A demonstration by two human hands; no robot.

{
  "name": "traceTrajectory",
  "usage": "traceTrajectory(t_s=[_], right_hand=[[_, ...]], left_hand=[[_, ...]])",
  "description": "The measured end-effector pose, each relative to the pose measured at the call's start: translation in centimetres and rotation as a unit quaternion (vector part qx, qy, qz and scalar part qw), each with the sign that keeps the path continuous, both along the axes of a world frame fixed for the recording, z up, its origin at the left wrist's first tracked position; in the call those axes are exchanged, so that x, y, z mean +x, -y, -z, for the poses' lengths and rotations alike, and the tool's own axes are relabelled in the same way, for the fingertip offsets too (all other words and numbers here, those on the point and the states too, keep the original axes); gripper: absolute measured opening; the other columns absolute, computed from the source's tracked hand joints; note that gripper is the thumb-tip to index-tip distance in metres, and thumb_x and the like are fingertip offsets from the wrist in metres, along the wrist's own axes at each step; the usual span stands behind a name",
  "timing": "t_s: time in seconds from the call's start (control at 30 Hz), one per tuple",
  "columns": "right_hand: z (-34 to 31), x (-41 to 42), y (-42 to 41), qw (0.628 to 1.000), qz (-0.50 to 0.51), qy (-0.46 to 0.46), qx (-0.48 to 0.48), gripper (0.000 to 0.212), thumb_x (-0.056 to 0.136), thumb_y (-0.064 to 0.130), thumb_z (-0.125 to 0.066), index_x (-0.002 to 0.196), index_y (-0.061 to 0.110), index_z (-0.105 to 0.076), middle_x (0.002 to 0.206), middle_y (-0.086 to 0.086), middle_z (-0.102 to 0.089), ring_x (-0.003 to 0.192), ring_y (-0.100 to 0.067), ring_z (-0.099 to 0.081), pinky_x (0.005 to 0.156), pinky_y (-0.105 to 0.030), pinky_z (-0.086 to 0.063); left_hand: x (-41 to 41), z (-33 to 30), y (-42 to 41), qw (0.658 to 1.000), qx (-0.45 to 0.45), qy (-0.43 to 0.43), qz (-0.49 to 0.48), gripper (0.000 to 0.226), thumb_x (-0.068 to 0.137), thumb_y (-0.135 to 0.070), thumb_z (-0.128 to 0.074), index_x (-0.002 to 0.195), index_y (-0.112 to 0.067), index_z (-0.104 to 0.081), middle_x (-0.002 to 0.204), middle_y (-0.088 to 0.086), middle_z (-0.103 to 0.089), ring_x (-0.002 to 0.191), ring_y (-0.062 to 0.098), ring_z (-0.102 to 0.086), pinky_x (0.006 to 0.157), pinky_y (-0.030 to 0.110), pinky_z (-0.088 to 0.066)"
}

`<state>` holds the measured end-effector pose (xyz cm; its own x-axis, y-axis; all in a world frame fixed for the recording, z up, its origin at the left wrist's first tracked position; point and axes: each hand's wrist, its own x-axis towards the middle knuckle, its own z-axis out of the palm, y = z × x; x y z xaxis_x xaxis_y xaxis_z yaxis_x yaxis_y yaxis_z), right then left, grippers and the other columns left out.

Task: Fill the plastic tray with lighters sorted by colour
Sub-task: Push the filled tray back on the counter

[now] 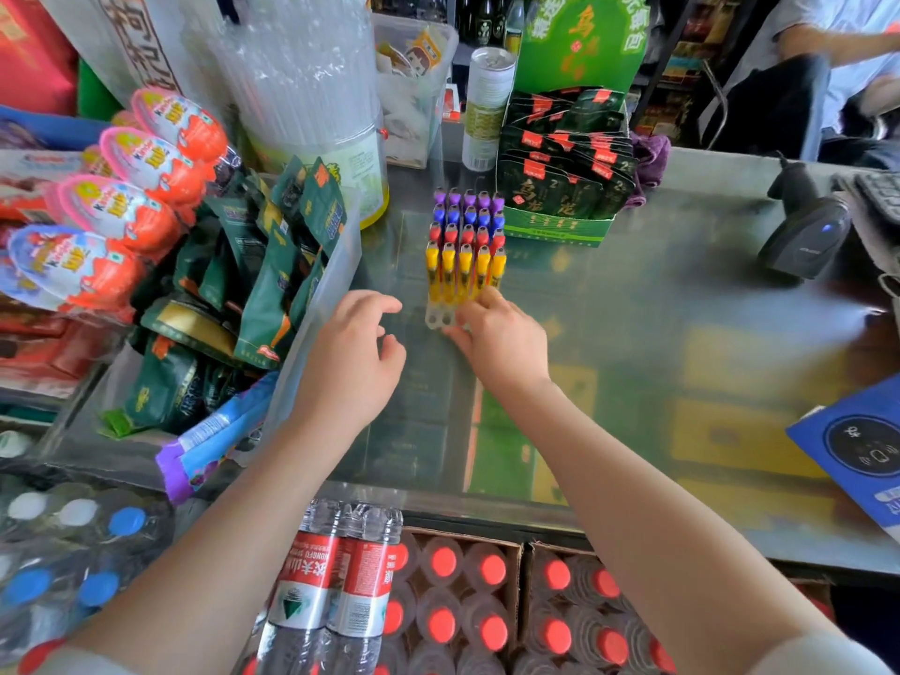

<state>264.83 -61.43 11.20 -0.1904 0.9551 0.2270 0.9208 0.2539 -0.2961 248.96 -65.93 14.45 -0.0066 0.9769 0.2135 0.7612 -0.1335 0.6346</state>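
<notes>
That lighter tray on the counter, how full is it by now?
Four rows stand in the tray: purple, blue, red and yellow lighters. The right hand touches its front edge; the left hand hovers empty. The nearest slots remain unfilled.

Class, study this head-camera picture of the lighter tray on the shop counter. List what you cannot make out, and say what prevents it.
- Near end of the plastic tray, head view: the right hand covers part, so its empty slots cannot be counted.
- Lighter bodies behind the yellow lighters: front rows hide them; only red, blue and purple tops show.
- Left hand: curled fingers hide the palm.
- Blue box: cut off by the right edge.
</notes>
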Motion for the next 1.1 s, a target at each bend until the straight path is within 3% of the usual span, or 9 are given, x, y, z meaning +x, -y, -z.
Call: traceTrajectory(t_s=[0.07,0.23,0.5,0.63,0.77,0.97,1.1], right_hand=[[0.2,-0.7,-1.6,1.000,0.005,-0.018,-0.003,0.024,0.087,0.028,-0.056,0.088,0.005,-0.063,0.097,-0.016,-0.058,0.093,-0.035,-0.054,0.063,-0.040,-0.046],[1.3,-1.4,-4.1,0.995,-0.077,-0.025,0.065,0.007,0.074,0.009,-0.066,0.073,0.004,-0.061,0.075,-0.017,-0.060,0.065,-0.036,-0.056,0.054,-0.039,-0.053],[2.0,-1.2,-5.3,0.985,-0.152,-0.016,0.086,0.007,0.079,0.010,-0.057,0.078,0.004,-0.062,0.077,-0.016,-0.060,0.068,-0.034,-0.054,0.058,-0.037,-0.051],[1.8,-1.0,-7.0,0.986,-0.140,-0.012,0.092,0.009,0.079,0.009,-0.056,0.077,0.004,-0.064,0.075,-0.016,-0.062,0.063,-0.033,-0.050,0.055,-0.035,-0.045],[1.5,-1.1,-8.8,0.993,-0.103,-0.011,0.061,0.007,0.080,0.003,-0.059,0.083,0.004,-0.065,0.084,-0.019,-0.061,0.071,-0.035,-0.049,0.058,-0.040,-0.044],[1.3,-2.2,-9.3,0.995,-0.086,-0.013,0.055,0.009,0.083,0.005,-0.056,0.089,0.001,-0.061,0.091,-0.022,-0.060,0.081,-0.039,-0.052,0.064,-0.044,-0.044],[1.1,-2.2,-9.4,0.998,-0.049,0.011,0.042,0.012,0.085,0.002,-0.053,0.097,0.003,-0.057,0.103,-0.020,-0.057,0.090,-0.037,-0.050,0.064,-0.038,-0.035]], left_hand=[[-0.1,0.0,-0.3,1.000,0.000,-0.001,0.000,0.030,0.083,-0.003,-0.051,0.112,-0.009,-0.056,0.117,0.004,-0.053,0.079,0.009,-0.051,0.070,0.020,-0.038],[-0.3,0.3,-1.0,1.000,0.005,0.003,-0.006,0.027,0.085,-0.007,-0.052,0.111,-0.010,-0.056,0.115,0.004,-0.055,0.079,0.009,-0.052,0.072,0.025,-0.043],[-0.2,0.6,-1.5,1.000,0.005,-0.013,-0.004,0.028,0.084,-0.008,-0.054,0.112,-0.010,-0.057,0.112,0.005,-0.058,0.077,0.009,-0.051,0.072,0.032,-0.048],[-0.5,0.4,-1.4,1.000,-0.001,-0.020,-0.012,0.030,0.083,-0.009,-0.056,0.114,-0.010,-0.056,0.106,0.003,-0.064,0.080,0.017,-0.058,0.074,0.038,-0.050],[-0.6,0.2,-1.4,0.999,-0.016,-0.032,-0.016,0.031,0.083,-0.010,-0.055,0.114,-0.011,-0.056,0.104,0.002,-0.065,0.083,0.023,-0.061,0.076,0.043,-0.051],[-0.4,0.1,-1.4,0.999,-0.043,-0.024,-0.022,0.031,0.084,-0.008,-0.053,0.115,-0.012,-0.056,0.100,0.001,-0.065,0.080,0.016,-0.056,0.076,0.035,-0.050],[-0.4,-0.2,-1.3,0.998,-0.051,-0.032,-0.016,0.031,0.085,-0.013,-0.054,0.115,-0.013,-0.056,0.097,-0.003,-0.062,0.081,0.014,-0.055,0.074,0.035,-0.049]])
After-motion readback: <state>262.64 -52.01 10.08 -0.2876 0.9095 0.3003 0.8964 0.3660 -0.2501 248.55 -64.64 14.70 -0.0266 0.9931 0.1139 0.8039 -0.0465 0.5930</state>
